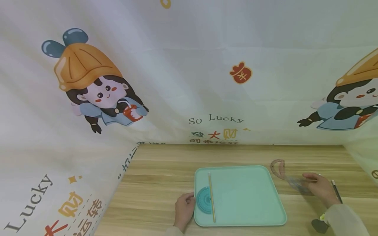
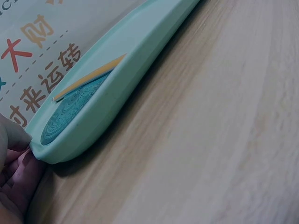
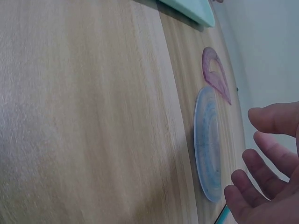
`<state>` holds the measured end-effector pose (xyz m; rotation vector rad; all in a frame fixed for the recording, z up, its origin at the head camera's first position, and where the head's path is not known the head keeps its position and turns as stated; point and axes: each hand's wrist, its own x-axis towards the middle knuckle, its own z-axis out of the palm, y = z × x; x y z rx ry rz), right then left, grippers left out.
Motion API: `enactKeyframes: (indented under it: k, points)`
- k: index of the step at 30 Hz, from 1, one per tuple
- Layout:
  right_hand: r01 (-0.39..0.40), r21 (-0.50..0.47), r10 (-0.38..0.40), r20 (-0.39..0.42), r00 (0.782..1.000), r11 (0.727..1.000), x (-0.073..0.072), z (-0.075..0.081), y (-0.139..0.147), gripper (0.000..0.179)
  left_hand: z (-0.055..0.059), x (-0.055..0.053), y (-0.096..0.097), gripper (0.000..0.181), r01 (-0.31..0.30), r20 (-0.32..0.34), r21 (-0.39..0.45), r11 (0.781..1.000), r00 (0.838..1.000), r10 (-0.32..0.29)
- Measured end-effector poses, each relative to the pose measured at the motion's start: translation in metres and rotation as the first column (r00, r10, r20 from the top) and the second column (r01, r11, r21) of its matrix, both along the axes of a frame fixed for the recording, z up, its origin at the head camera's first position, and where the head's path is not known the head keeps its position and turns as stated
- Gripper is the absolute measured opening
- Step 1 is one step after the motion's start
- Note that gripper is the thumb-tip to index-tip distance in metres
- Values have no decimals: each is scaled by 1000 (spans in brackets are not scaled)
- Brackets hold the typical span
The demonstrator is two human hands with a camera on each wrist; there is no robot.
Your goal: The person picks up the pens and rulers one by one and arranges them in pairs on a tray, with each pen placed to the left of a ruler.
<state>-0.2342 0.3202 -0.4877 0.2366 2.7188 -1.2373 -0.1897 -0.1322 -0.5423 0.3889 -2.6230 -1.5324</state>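
Observation:
At the left rim of a mint-green tray (image 1: 245,196), my left hand (image 1: 184,209) pinches the edge between thumb and fingers. The left wrist view shows that grip at the tray's corner. Inside the tray lie a round teal protractor (image 1: 202,202) and a yellow pencil (image 1: 211,196), which overlaps the protractor's right side. My right hand (image 3: 271,172) hovers with loosely bent, spread fingers and holds nothing. Close by it on the table is a clear bluish half-round protractor (image 3: 207,144). A smaller pink protractor (image 3: 215,72) lies beyond, near the tray's right side.
A dark pen or pencil (image 1: 337,191) lies right of my right hand. Beside the right sleeve sits a dark rounded object (image 1: 320,226) with a yellow-green bit. Printed cloth (image 1: 265,108) hangs along the back and sides of the wooden table (image 1: 153,173).

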Motion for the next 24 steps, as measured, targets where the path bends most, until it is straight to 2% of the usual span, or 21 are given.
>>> enactKeyframes:
  k: [10, 16, 19, 24]
  points:
    - [-56, 80, 56, -1, 998, 995, -3, -4, 3, 58, 0, 0, 0, 24, -6, -7, -13, 1000, 1000, 6]
    - [-102, 101, 102, 1, 995, 990, -4, -13, 5, 64, 0, 0, 0, 24, -10, -11, -14, 1000, 1000, 10]
    - [-149, 121, 154, -30, 988, 981, -5, -20, 6, 71, 0, 0, 0, 24, -11, -8, -11, 1000, 1000, 11]
    - [-205, 225, 232, -100, 968, 953, -4, -30, 6, 76, 1, 1, 0, 24, -11, -7, -12, 1000, 1000, 11]
